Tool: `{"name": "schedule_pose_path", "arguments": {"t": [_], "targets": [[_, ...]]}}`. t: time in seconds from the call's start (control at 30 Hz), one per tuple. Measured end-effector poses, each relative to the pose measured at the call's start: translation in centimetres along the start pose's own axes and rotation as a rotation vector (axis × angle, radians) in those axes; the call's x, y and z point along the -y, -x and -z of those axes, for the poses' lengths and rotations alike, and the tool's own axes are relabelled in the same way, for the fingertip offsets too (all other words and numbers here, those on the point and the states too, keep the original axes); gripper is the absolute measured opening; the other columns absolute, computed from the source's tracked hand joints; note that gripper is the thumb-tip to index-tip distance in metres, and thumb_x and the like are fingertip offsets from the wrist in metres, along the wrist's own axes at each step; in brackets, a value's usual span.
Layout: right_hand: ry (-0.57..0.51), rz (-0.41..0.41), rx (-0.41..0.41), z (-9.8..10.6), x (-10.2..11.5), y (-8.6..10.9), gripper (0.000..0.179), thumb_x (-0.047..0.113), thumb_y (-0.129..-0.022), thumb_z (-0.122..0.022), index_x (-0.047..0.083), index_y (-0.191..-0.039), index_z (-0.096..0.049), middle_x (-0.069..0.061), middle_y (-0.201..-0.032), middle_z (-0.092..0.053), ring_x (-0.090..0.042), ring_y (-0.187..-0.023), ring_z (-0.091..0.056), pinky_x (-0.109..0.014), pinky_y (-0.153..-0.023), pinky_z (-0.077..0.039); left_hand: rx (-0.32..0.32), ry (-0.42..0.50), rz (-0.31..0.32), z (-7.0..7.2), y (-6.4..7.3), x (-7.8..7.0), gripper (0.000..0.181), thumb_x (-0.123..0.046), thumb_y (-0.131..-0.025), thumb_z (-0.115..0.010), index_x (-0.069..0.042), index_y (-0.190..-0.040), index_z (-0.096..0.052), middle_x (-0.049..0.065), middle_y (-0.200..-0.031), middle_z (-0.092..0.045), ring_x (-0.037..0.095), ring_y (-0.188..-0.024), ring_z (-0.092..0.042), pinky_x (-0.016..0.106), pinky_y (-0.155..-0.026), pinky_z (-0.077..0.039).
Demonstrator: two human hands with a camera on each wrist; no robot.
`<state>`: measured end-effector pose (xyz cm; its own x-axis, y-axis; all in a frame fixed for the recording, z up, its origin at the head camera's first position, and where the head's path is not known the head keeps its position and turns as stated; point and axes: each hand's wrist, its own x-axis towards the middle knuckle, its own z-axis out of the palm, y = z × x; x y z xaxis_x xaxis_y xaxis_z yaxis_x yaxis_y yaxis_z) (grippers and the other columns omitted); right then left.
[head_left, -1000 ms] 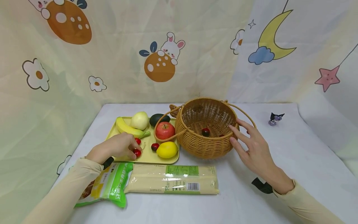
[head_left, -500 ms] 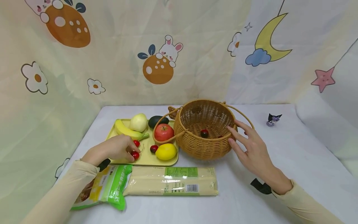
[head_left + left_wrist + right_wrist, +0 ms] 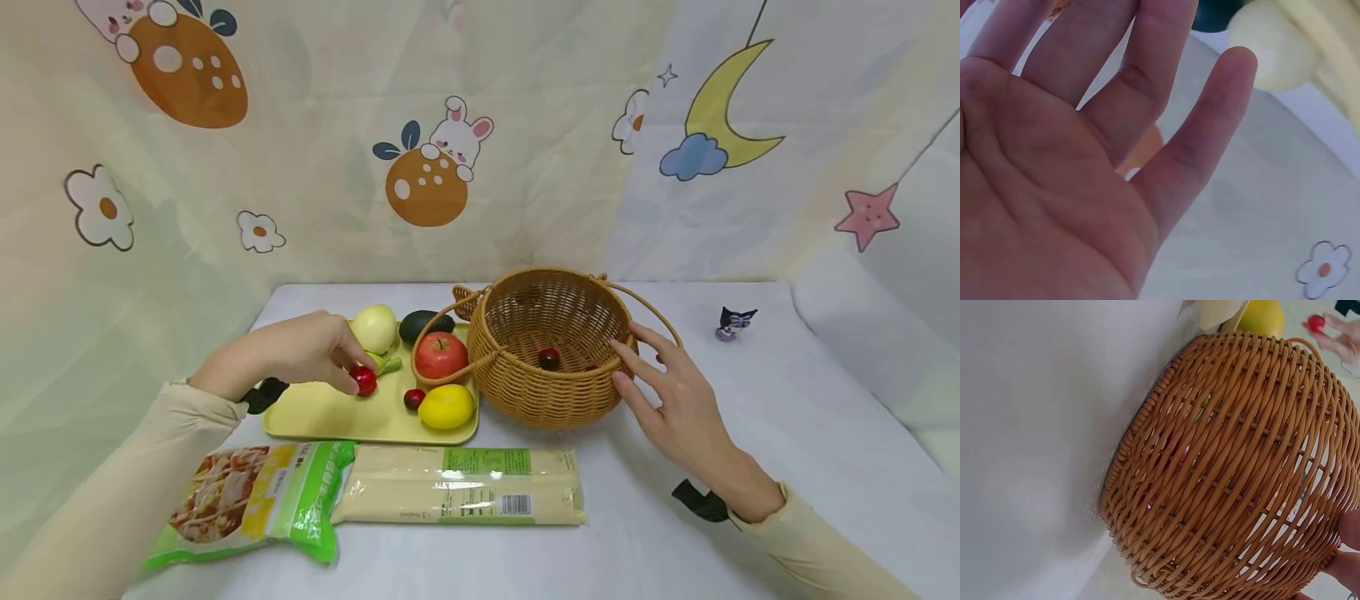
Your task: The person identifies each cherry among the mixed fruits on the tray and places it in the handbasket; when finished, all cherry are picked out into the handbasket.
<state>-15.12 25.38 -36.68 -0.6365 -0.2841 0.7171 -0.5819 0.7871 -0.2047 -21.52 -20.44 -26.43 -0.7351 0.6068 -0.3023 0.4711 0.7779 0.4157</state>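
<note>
My left hand [image 3: 318, 354] pinches a red cherry [image 3: 364, 381] between fingertips over the left part of the yellow tray [image 3: 322, 417]. Behind it the banana [image 3: 387, 365] is mostly hidden. A pale round pear [image 3: 374, 327], a dark avocado [image 3: 424, 326], a red apple [image 3: 441, 356], a dark cherry [image 3: 413, 399] and a lemon [image 3: 447, 407] lie on the tray. My right hand [image 3: 686, 408] holds the rim of the wicker basket [image 3: 551, 400], thumb outside and a finger over the edge. Inside sits a dark cherry [image 3: 549, 358]. The left wrist view shows the palm [image 3: 1054, 187], not the held cherry.
In front of the tray lie a green-edged food bag [image 3: 247, 500] and a long clear noodle pack [image 3: 457, 485]. The basket's handle [image 3: 420, 333] hangs over the tray's right side. A small dark figurine [image 3: 733, 323] stands at the back right, before a printed cloth [image 3: 540, 183].
My left hand has risen from the tray and moved slightly back and left, lifting the cherry. The other cherry near it is now out of sight. The right hand stays on the basket.
</note>
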Motion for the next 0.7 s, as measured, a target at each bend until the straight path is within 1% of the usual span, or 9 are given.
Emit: {"name": "schedule_pose_path", "arguments": {"t": [0.07, 0.17, 0.27, 0.37, 0.43, 0.5, 0.6, 0.7], "targets": [[-0.001, -0.001, -0.001, 0.0, 0.0, 0.0, 0.048, 0.006, -0.089, -0.074, 0.009, -0.136, -0.068, -0.020, -0.150, -0.055, -0.039, -0.132, -0.055, -0.037, -0.098, -0.044, 0.017, -0.020, -0.007, 1.2, -0.6, -0.8, 0.034, -0.019, -0.086, -0.084, -0.010, -0.119, -0.078, 0.003, -0.107, -0.080, 0.016, -0.098, -0.077, 0.036, -0.086, -0.061], [-0.005, -0.001, 0.001, 0.0, 0.1, 0.0, 0.048, 0.005, -0.089, -0.074, 0.010, -0.136, -0.068, -0.020, -0.150, -0.055, -0.039, -0.132, -0.054, -0.042, -0.096, -0.045, 0.050, -0.039, -0.023, 3.3, -1.9, -2.4, 0.034, -0.016, -0.086, -0.083, -0.009, -0.119, -0.078, 0.007, -0.111, -0.079, 0.021, -0.103, -0.076, 0.039, -0.092, -0.060], [-0.005, -0.001, 0.001, 0.0, 0.1, -0.1, 0.048, 0.006, -0.089, -0.074, 0.009, -0.136, -0.068, -0.020, -0.151, -0.054, -0.038, -0.132, -0.054, -0.046, -0.095, -0.045, 0.076, -0.077, -0.059, 5.2, -3.6, -4.1, 0.035, -0.014, -0.086, -0.083, -0.008, -0.120, -0.077, 0.010, -0.114, -0.079, 0.025, -0.108, -0.075, 0.041, -0.095, -0.059], [0.003, 0.000, 0.003, 0.0, 0.0, -0.2, 0.048, 0.006, -0.089, -0.074, 0.009, -0.137, -0.067, -0.020, -0.151, -0.054, -0.038, -0.133, -0.054, -0.045, -0.095, -0.045, 0.090, -0.111, -0.093, 6.7, -5.3, -6.1, 0.035, -0.014, -0.087, -0.082, -0.009, -0.122, -0.077, 0.009, -0.115, -0.078, 0.025, -0.111, -0.074, 0.040, -0.095, -0.059], [0.007, 0.002, 0.004, 0.0, 0.0, -0.1, 0.049, 0.006, -0.089, -0.074, 0.009, -0.137, -0.067, -0.020, -0.151, -0.054, -0.039, -0.133, -0.054, -0.042, -0.096, -0.045, 0.098, -0.121, -0.106, 7.3, -6.4, -7.4, 0.036, -0.014, -0.088, -0.082, -0.012, -0.123, -0.076, 0.008, -0.116, -0.078, 0.024, -0.113, -0.074, 0.039, -0.096, -0.058], [0.012, 0.003, 0.005, 0.0, 0.0, -0.1, 0.049, 0.005, -0.088, -0.075, 0.009, -0.137, -0.067, -0.020, -0.151, -0.054, -0.039, -0.132, -0.054, -0.041, -0.096, -0.044, 0.100, -0.127, -0.106, 7.7, -7.6, -8.7, 0.036, -0.016, -0.088, -0.081, -0.014, -0.124, -0.076, 0.005, -0.117, -0.078, 0.022, -0.114, -0.073, 0.039, -0.098, -0.057], [0.014, 0.002, 0.007, 0.0, 0.0, 0.1, 0.050, 0.005, -0.088, -0.075, 0.009, -0.137, -0.067, -0.020, -0.150, -0.054, -0.039, -0.131, -0.054, -0.040, -0.096, -0.044, 0.111, -0.124, -0.113, 8.0, -9.4, -10.4, 0.036, -0.017, -0.089, -0.081, -0.016, -0.125, -0.076, 0.004, -0.119, -0.078, 0.020, -0.115, -0.072, 0.040, -0.101, -0.055], [0.016, 0.000, 0.011, 0.0, 0.0, 0.1, 0.049, 0.005, -0.088, -0.075, 0.009, -0.137, -0.067, -0.020, -0.150, -0.054, -0.039, -0.132, -0.054, -0.039, -0.096, -0.044, 0.122, -0.126, -0.136, 8.0, -11.2, -11.7, 0.036, -0.019, -0.089, -0.081, -0.018, -0.124, -0.077, 0.003, -0.122, -0.076, 0.020, -0.117, -0.070, 0.039, -0.101, -0.055]]}}
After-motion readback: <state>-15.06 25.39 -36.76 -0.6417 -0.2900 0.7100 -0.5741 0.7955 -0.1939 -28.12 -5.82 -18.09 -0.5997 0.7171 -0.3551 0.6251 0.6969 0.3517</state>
